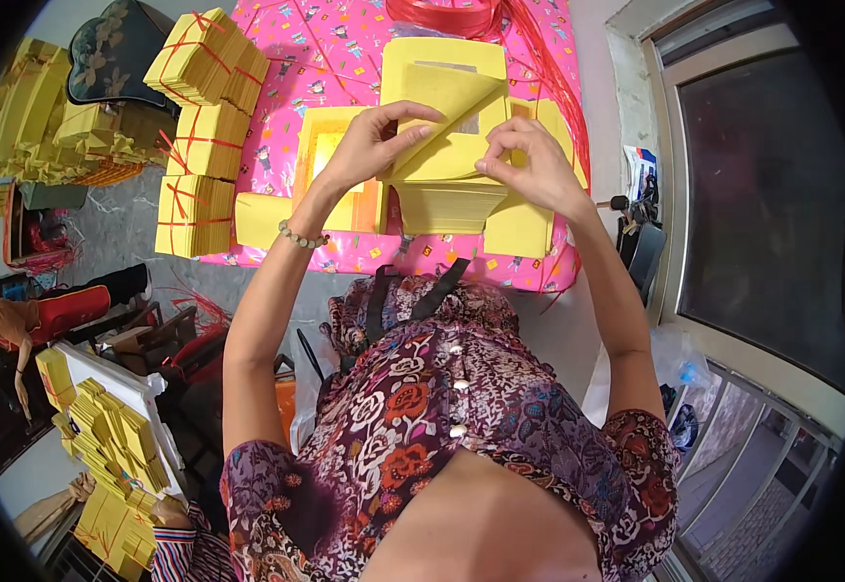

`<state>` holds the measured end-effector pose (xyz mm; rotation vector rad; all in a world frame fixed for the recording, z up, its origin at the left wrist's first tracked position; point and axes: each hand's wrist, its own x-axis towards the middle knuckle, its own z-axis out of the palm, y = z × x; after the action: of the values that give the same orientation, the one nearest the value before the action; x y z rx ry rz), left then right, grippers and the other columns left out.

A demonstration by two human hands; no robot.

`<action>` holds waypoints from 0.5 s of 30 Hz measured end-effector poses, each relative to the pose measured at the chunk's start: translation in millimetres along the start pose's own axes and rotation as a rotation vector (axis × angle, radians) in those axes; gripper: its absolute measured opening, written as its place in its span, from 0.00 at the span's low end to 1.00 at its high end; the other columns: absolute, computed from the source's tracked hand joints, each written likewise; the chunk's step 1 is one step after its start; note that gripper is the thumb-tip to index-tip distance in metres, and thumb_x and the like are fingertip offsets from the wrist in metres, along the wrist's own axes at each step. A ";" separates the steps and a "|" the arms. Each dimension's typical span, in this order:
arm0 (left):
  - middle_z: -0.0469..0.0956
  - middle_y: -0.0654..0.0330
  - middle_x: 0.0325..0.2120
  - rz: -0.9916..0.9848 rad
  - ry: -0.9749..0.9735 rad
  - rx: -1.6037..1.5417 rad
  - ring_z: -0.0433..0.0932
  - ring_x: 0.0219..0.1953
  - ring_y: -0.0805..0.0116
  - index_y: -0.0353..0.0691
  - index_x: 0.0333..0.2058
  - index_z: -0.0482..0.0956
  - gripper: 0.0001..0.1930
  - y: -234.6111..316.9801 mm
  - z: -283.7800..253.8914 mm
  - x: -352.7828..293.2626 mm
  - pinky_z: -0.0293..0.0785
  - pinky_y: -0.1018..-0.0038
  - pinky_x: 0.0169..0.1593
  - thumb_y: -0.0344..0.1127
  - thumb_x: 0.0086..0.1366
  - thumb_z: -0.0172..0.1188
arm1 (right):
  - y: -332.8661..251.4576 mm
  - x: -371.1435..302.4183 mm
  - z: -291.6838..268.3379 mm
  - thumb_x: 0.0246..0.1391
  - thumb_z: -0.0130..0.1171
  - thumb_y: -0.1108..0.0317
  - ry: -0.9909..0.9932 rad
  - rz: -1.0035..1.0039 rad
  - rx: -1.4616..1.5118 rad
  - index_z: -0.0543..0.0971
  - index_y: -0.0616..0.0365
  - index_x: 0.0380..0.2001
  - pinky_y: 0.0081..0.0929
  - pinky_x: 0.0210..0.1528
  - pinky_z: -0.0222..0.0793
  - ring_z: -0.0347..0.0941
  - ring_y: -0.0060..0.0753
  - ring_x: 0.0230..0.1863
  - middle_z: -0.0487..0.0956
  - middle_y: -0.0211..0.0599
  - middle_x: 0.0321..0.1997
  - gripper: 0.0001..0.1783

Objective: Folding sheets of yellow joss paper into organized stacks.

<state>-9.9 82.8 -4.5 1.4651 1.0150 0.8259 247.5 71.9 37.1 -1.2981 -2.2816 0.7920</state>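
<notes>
A thick stack of yellow paper (452,209) stands near the front of the pink-covered table. Its top sheet (456,97) is lifted and folded over slantwise, baring a pale silvery patch on the sheet below. My left hand (379,145) is closed on the left side of this flap, fingers and thumb curled at its edge. At the stack's right front corner, my right hand (531,163) pinches the paper edge between thumb and index finger, the other fingers bent. A green bead bracelet (303,238) circles my left wrist.
Yellow bundles tied with red strips (195,213) line the table's left edge. Beside the stack lies an orange-bordered sheet (330,145); red plastic strips (549,58) trail along the right. Other people (49,320) sit at the left, near more yellow bundles (117,436).
</notes>
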 end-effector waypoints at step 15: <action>0.77 0.63 0.40 0.076 -0.181 0.238 0.74 0.44 0.74 0.42 0.49 0.72 0.29 24.4 0.1 -4.3 0.74 0.73 0.46 0.33 0.48 0.73 | -13.9 13.3 -2.6 0.45 0.64 0.58 0.065 0.114 0.106 0.80 0.57 0.22 0.34 0.45 0.66 0.74 0.40 0.40 0.78 0.38 0.31 0.13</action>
<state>-7.9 78.4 19.8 1.7565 0.9487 0.6286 233.6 78.5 48.9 -1.3940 -2.1010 0.8838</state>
